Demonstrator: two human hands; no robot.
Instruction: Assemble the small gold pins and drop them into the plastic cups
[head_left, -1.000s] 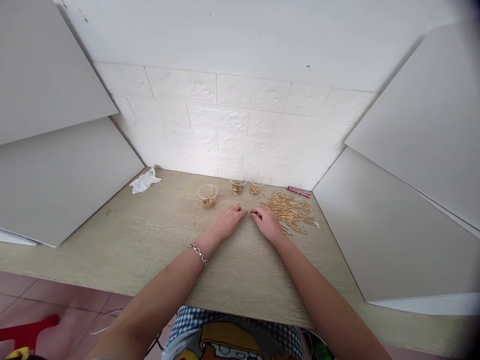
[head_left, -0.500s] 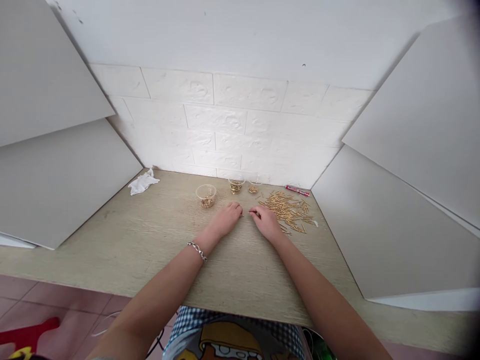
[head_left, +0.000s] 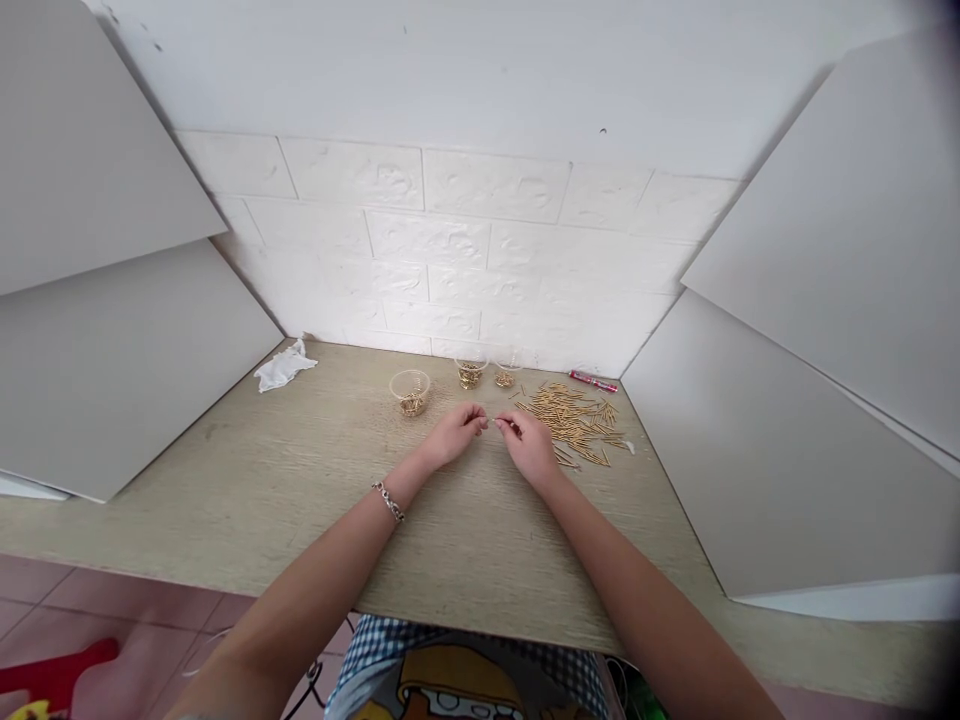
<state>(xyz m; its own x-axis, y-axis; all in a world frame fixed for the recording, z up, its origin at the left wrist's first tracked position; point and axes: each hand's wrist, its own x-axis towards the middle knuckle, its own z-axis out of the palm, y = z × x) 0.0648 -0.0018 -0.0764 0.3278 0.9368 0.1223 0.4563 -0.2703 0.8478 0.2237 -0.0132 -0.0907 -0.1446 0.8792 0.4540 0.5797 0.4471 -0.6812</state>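
Note:
My left hand (head_left: 454,434), with a chain bracelet (head_left: 388,501) at the wrist, is pinched closed above the table's middle. Facing it, my right hand (head_left: 527,440) is closed too, its fingertips almost meeting the left ones. A tiny light piece shows between the fingertips, too small to name. Right of my right hand lies a spread pile of thin gold rods (head_left: 574,418). Beyond my left hand stands a clear cup (head_left: 411,392) holding small gold pieces. Two more clear cups, one with gold pieces (head_left: 470,374) and one with fewer (head_left: 504,378), stand near the wall.
A crumpled white tissue (head_left: 286,367) lies at the back left of the wooden table (head_left: 300,480). A red tube (head_left: 593,381) rests at the back right. Grey panels (head_left: 135,370) lean on the left, others (head_left: 795,450) on the right. A white brick-patterned wall closes the back.
My hands have come slightly closer together at the fingertips, and the left wrist has shifted a little to the left. The cups and the rod pile look unchanged.

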